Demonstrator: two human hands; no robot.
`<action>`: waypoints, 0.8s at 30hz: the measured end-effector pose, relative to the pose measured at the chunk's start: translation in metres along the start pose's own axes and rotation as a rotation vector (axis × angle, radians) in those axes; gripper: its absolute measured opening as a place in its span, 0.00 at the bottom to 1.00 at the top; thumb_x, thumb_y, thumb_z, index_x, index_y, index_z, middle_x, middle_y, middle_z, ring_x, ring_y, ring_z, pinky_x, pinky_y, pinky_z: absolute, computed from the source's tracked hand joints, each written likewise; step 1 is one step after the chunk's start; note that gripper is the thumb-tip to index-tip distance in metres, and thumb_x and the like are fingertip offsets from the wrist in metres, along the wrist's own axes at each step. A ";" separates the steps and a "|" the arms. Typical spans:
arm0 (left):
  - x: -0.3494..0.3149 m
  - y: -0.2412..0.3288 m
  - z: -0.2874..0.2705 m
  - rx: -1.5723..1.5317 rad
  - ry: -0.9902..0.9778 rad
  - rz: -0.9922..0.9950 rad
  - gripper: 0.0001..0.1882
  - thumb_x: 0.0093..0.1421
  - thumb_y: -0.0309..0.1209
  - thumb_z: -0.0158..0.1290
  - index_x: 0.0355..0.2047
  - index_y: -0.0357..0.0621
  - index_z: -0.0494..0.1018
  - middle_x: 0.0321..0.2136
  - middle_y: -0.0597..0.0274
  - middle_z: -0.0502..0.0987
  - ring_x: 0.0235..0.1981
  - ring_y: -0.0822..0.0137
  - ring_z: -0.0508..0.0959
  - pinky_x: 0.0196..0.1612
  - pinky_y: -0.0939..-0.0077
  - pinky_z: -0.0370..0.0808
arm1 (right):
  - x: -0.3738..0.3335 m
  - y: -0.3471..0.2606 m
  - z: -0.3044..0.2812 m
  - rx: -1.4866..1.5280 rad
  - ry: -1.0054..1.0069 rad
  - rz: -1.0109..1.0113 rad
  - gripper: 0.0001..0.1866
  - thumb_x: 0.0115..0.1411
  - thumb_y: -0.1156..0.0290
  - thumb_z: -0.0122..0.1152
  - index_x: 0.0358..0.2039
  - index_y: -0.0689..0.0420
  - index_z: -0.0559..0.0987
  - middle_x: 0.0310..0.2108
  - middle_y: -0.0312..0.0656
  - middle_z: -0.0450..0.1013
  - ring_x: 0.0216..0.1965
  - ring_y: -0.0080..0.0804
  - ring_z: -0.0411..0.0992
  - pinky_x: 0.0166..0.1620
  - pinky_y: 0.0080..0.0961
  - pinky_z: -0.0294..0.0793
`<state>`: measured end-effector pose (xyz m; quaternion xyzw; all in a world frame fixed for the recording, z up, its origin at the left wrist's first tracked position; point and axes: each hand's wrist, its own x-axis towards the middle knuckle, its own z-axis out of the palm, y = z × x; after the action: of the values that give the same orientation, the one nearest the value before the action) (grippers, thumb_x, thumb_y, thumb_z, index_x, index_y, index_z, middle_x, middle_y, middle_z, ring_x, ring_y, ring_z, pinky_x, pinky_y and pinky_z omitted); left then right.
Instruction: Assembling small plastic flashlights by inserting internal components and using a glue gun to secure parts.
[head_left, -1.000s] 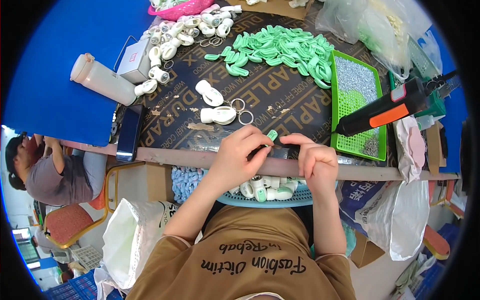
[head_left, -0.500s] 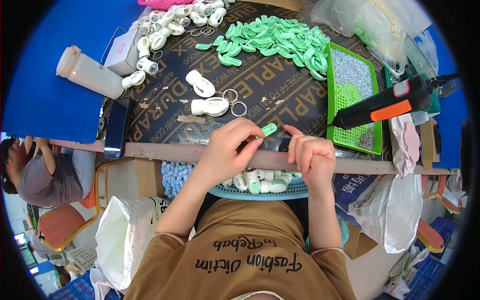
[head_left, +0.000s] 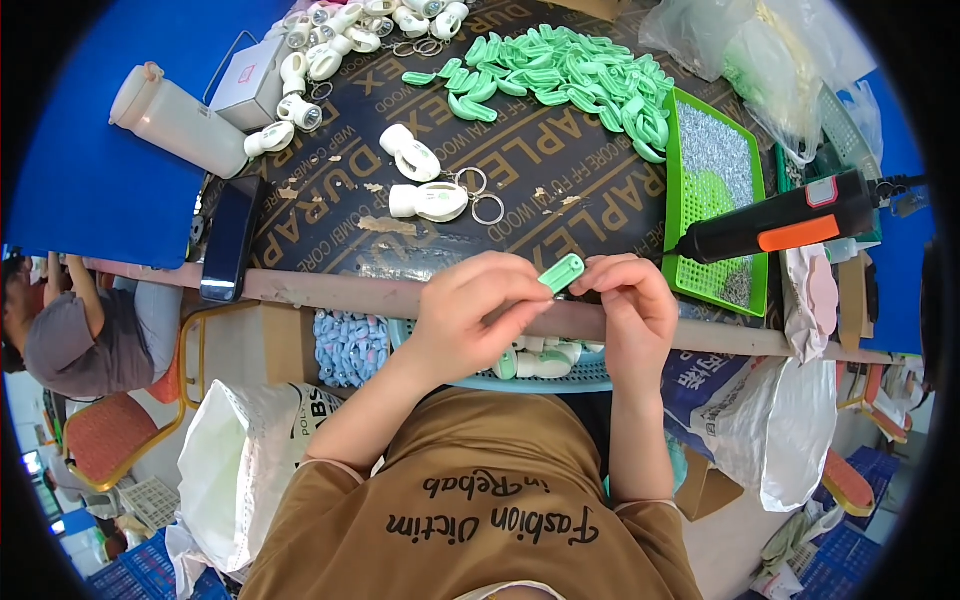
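A small, long green plastic shell [head_left: 563,272] with a hollow upper side is pinched between the thumb and finger of my left hand [head_left: 475,312], just above the table's front edge. Close to the shell's far right end, the fingertips of my right hand [head_left: 635,295] are pressed together. Whatever lies between them is hidden. Beyond my hands, two white flashlight keychains [head_left: 428,202] with metal rings lie on the table. A heap of similar green shells [head_left: 570,75] covers the far middle. On the right, a black electric screwdriver [head_left: 775,225] with an orange lever points over a green tray [head_left: 673,170].
Small silver metal pieces [head_left: 715,140] fill part of the tray. At left are more white flashlights [head_left: 325,60], a white bottle [head_left: 180,125], a small box [head_left: 247,82] and a phone [head_left: 232,240]. A blue basket [head_left: 590,378] of white-and-green pieces sits below the table edge. Another person [head_left: 90,320] sits far left.
My left hand has brought the green shell slightly to the right. My right hand has turned inward, its fingertips now beside the shell. The whole view has shifted a little.
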<state>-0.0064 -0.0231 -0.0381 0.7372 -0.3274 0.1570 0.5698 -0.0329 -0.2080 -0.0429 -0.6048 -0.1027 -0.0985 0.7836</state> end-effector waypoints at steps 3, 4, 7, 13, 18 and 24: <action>-0.003 -0.006 0.002 0.064 0.047 -0.050 0.09 0.48 0.19 0.62 0.31 0.41 0.77 0.31 0.58 0.78 0.29 0.64 0.79 0.29 0.75 0.76 | 0.002 0.004 -0.008 0.050 -0.006 -0.032 0.07 0.58 0.85 0.47 0.33 0.64 0.74 0.34 0.45 0.73 0.35 0.31 0.74 0.48 0.27 0.70; -0.003 -0.006 0.002 0.059 0.054 -0.051 0.09 0.48 0.19 0.61 0.31 0.41 0.77 0.31 0.58 0.78 0.28 0.64 0.79 0.29 0.75 0.76 | 0.003 0.006 -0.011 0.074 -0.020 -0.046 0.07 0.59 0.85 0.47 0.33 0.63 0.74 0.33 0.45 0.73 0.34 0.31 0.74 0.48 0.27 0.70; -0.002 -0.007 0.002 0.060 0.055 -0.047 0.09 0.49 0.19 0.61 0.31 0.41 0.77 0.31 0.58 0.78 0.28 0.64 0.79 0.28 0.75 0.75 | 0.004 0.008 -0.012 0.116 -0.024 -0.049 0.05 0.59 0.84 0.49 0.33 0.63 0.74 0.32 0.45 0.73 0.33 0.31 0.74 0.47 0.27 0.70; -0.001 -0.006 0.002 0.061 0.043 -0.054 0.08 0.49 0.18 0.60 0.31 0.40 0.76 0.30 0.58 0.77 0.26 0.64 0.78 0.27 0.76 0.75 | 0.004 0.006 -0.011 0.186 -0.016 -0.010 0.04 0.61 0.82 0.49 0.33 0.63 0.73 0.32 0.45 0.73 0.33 0.31 0.74 0.44 0.27 0.71; -0.001 -0.006 0.003 0.060 0.036 -0.046 0.08 0.49 0.18 0.60 0.31 0.39 0.76 0.30 0.58 0.77 0.25 0.65 0.78 0.26 0.76 0.74 | 0.005 0.007 -0.012 0.189 0.007 0.011 0.05 0.61 0.83 0.49 0.31 0.63 0.73 0.31 0.44 0.72 0.32 0.31 0.73 0.42 0.26 0.71; 0.000 -0.005 0.003 0.062 0.028 -0.061 0.08 0.50 0.18 0.60 0.31 0.39 0.76 0.30 0.58 0.77 0.26 0.65 0.78 0.26 0.76 0.75 | 0.008 0.003 0.000 -0.096 0.082 -0.005 0.40 0.57 0.74 0.57 0.67 0.59 0.48 0.68 0.47 0.46 0.66 0.43 0.50 0.65 0.42 0.50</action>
<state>-0.0039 -0.0253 -0.0431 0.7619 -0.2919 0.1598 0.5557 -0.0247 -0.2078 -0.0436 -0.6369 -0.0672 -0.1302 0.7569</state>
